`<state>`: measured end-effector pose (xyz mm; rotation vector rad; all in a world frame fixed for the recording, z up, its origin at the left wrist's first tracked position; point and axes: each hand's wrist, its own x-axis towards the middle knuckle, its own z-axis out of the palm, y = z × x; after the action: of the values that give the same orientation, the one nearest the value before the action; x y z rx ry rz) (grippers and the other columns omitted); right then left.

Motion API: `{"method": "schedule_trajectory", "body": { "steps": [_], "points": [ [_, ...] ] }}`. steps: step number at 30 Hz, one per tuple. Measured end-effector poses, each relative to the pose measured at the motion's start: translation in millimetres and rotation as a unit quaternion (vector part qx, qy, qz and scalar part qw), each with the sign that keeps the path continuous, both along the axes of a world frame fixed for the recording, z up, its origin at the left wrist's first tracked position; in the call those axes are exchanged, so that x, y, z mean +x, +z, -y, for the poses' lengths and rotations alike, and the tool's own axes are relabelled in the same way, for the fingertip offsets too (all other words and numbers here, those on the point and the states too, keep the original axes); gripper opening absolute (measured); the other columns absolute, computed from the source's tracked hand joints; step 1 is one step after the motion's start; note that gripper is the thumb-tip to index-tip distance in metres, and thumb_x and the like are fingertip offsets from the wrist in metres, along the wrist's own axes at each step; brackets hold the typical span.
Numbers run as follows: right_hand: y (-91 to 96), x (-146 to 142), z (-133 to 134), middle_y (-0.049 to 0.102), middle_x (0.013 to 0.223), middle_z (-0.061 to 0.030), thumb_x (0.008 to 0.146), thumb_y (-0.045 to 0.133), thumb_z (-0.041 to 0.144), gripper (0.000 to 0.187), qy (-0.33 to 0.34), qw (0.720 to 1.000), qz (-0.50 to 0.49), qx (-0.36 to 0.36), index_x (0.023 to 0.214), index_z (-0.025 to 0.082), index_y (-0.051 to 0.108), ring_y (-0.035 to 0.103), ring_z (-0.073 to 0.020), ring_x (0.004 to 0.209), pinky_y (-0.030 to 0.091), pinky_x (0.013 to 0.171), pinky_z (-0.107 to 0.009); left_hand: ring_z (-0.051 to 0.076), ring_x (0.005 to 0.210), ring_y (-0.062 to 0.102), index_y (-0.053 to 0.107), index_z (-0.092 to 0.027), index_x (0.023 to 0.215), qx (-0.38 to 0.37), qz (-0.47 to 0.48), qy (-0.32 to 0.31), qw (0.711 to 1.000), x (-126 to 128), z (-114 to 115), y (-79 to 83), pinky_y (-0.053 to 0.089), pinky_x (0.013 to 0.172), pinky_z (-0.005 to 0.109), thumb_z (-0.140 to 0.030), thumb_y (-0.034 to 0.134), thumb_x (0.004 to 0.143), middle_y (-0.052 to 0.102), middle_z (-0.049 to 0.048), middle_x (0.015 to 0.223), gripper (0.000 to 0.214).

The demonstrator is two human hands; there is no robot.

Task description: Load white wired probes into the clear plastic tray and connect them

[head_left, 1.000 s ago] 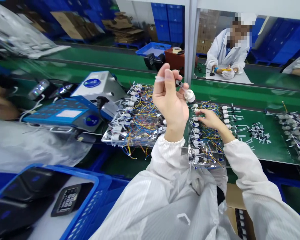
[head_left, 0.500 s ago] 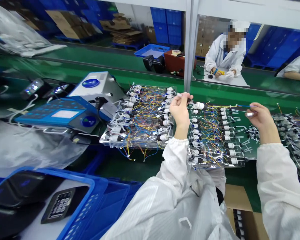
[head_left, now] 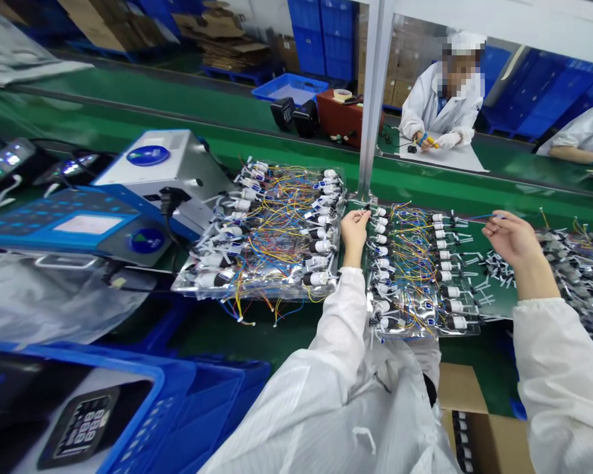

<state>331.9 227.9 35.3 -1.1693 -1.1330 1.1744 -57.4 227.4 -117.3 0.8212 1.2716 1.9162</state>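
My left hand (head_left: 354, 230) is closed in a pinch at the top left corner of a clear plastic tray (head_left: 467, 332). Its fingertips grip the end of a small white-and-black cylindrical motor (head_left: 379, 212) in the top row. Over the tray's far right side, my right hand (head_left: 512, 238) pinches a thin blue wire (head_left: 481, 216) that stretches leftward. More such motors line both sides of this tray, their yellow, blue and red wires (head_left: 410, 247) tangled between them. Left of my left hand lies a second clear tray (head_left: 267, 289), also filled with wired motors.
White plastic bits (head_left: 501, 266) and a heap of parts (head_left: 580, 263) lie at the right. Blue-and-grey test devices (head_left: 148, 178) stand at the left. A metal post (head_left: 370, 105) rises behind the trays. Below are a blue crate (head_left: 178, 368) and a cardboard box (head_left: 462, 388). A co-worker (head_left: 437, 108) sits opposite.
My left hand has lowered the motor from above the tray into its top left row. The right hand stays on the wire, slightly lower. The view has shifted right.
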Motion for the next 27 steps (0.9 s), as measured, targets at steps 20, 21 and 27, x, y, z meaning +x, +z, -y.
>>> {"method": "schedule_trajectory", "body": {
  "steps": [20,21,27],
  "points": [
    [-65.0,-209,-20,0.07,0.088,0.0006,0.068,0.088,0.024,0.038,0.087,0.986,-0.054,0.135,0.104,0.025,0.076,0.062,-0.0123,0.07,0.056,0.062,-0.026,0.018,0.094,0.076,0.08,-0.017,0.1,0.06,0.067,-0.017,0.996,18,10,-20.6,0.059,0.093,0.032,-0.048,0.08,0.085,0.081,0.0089,0.104,0.034],
    [-76.5,-215,-17,0.07,0.089,0.0004,0.067,0.089,0.025,0.038,0.09,0.987,-0.041,0.124,0.103,0.025,0.075,0.062,-0.0119,0.07,0.055,0.062,-0.025,0.018,0.096,0.076,0.081,-0.018,0.101,0.064,0.057,-0.023,0.996,18,11,-20.3,0.058,0.095,0.033,-0.048,0.079,0.086,0.081,0.0088,0.106,0.034],
    [-120.1,-231,0,0.069,0.108,-0.0037,0.079,0.084,0.041,0.033,0.141,0.984,-0.026,0.104,0.106,0.024,0.076,0.07,-0.0178,0.09,0.061,0.075,-0.033,0.018,0.088,0.075,0.083,-0.018,0.097,0.05,0.031,-0.051,0.997,20,13,-19.2,0.058,0.087,0.031,-0.045,0.086,0.078,0.082,0.0079,0.099,0.033]
  ]
}}
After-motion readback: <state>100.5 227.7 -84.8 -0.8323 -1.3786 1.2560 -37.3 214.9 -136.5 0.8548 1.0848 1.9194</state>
